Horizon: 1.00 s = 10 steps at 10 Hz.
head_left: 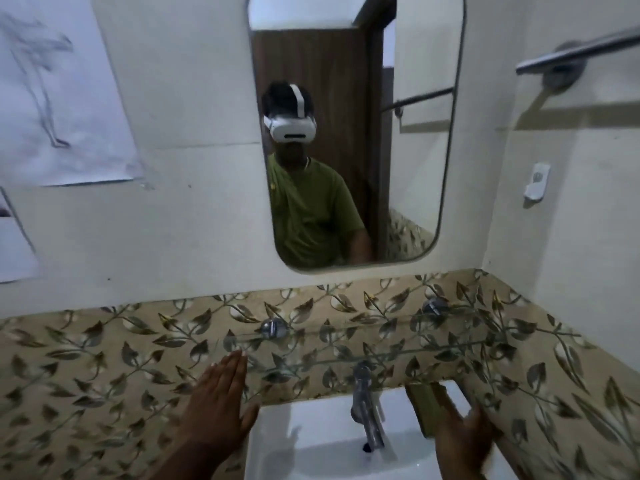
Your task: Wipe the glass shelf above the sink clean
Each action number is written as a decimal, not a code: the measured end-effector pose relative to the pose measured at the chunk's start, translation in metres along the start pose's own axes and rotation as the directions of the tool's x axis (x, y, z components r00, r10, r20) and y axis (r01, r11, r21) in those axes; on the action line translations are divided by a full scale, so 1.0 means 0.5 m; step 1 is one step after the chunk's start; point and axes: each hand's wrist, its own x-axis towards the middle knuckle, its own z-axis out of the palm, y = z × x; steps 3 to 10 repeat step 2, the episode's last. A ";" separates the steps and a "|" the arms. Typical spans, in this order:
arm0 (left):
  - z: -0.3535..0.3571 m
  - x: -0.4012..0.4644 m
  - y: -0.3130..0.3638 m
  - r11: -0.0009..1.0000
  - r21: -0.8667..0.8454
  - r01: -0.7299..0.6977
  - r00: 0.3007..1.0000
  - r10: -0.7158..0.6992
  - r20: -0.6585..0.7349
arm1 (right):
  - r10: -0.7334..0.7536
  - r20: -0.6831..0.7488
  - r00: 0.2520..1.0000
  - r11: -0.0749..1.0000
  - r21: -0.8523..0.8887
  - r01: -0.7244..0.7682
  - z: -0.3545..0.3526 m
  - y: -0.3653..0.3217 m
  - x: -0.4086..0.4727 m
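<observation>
A clear glass shelf [381, 344] runs across the leaf-patterned tile wall below the mirror, held by two chrome brackets [273, 328]. My left hand [218, 400] is flat with fingers together, its tips reaching up to the shelf's left end; it holds nothing. My right hand [464, 434] is blurred at the lower right over the sink's right side. It grips a flat olive-green pad or sponge [429, 403], which sits below the shelf.
A white sink [311, 441] with a chrome tap [367, 407] lies directly under the shelf. A mirror [408, 140] hangs above, showing a person in a green shirt. A towel bar [575, 53] is at the upper right, paper sheets [62, 98] on the left wall.
</observation>
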 end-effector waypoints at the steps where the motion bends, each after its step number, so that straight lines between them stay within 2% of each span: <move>1: -0.039 0.019 -0.028 1.000 0.027 -0.010 0.986 0.015 -0.166 | -0.446 0.138 0.884 0.888 -0.050 0.456 -0.043 -0.098 -0.075; 2: -0.127 0.064 -0.050 0.999 0.008 0.031 0.961 -0.028 -0.274 | -0.722 0.181 0.668 0.649 -0.158 0.744 -0.086 -0.226 -0.159; 10: -0.127 0.064 -0.050 0.999 0.008 0.031 0.961 -0.028 -0.274 | -0.722 0.181 0.668 0.649 -0.158 0.744 -0.086 -0.226 -0.159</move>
